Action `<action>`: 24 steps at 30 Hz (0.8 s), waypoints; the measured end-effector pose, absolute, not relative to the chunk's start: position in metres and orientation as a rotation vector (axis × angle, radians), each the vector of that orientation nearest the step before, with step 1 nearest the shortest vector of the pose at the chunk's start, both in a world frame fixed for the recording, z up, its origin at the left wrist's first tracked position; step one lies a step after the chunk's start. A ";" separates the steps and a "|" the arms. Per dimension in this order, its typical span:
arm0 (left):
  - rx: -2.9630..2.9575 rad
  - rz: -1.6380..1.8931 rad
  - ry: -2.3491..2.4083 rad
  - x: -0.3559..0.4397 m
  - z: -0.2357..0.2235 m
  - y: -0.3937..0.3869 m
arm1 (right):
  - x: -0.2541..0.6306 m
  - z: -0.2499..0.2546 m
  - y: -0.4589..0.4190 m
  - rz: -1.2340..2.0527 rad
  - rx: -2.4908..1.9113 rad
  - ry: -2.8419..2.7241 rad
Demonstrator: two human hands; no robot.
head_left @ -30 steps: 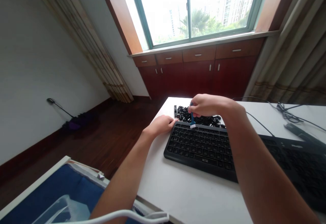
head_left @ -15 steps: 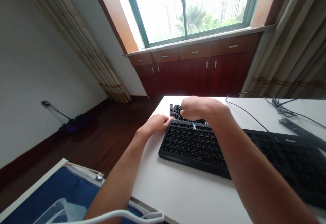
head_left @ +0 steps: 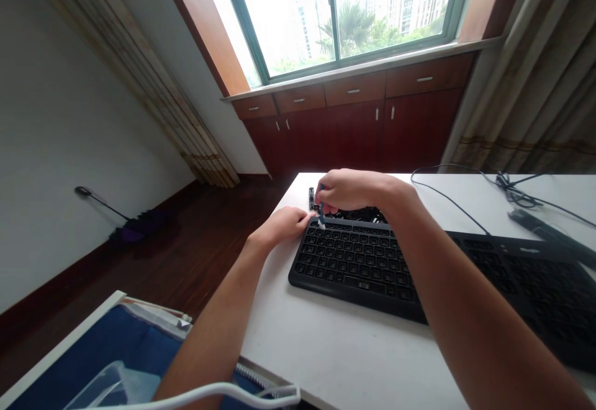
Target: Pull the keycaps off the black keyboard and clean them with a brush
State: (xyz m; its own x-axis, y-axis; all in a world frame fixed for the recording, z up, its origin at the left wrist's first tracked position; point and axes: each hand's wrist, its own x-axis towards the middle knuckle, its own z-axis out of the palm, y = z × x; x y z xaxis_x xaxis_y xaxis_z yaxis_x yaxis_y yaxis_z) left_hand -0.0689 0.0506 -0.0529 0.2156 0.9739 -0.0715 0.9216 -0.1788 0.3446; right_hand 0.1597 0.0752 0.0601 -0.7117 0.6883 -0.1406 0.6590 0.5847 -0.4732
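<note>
On a white desk (head_left: 270, 335), the right hand (head_left: 351, 189) pinches a blue-handled brush (head_left: 321, 212) at the far edge of a black keyboard (head_left: 354, 267). The relaxed, ungripping left hand (head_left: 282, 223) rests at the keyboard's nine o'clock, with loose black keycaps (head_left: 358, 215) at twelve o'clock.

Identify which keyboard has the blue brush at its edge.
The compact black keyboard: the blue-handled brush in the right hand sits at its far edge. The larger black keyboard lies further right, away from the brush.
</note>
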 end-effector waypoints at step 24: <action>2.281 0.173 1.801 -0.072 -0.055 0.051 | 0.172 0.065 0.078 0.741 -1.411 -2.677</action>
State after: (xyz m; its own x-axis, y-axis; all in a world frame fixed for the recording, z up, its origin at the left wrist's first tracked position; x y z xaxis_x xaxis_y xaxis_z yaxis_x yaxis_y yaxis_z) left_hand -0.0716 0.0510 -0.0548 0.2380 0.9700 -0.0492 0.9429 -0.2186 0.2513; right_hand 0.1720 0.0775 0.0648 -0.5893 0.7844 -0.1934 0.7722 0.4765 -0.4204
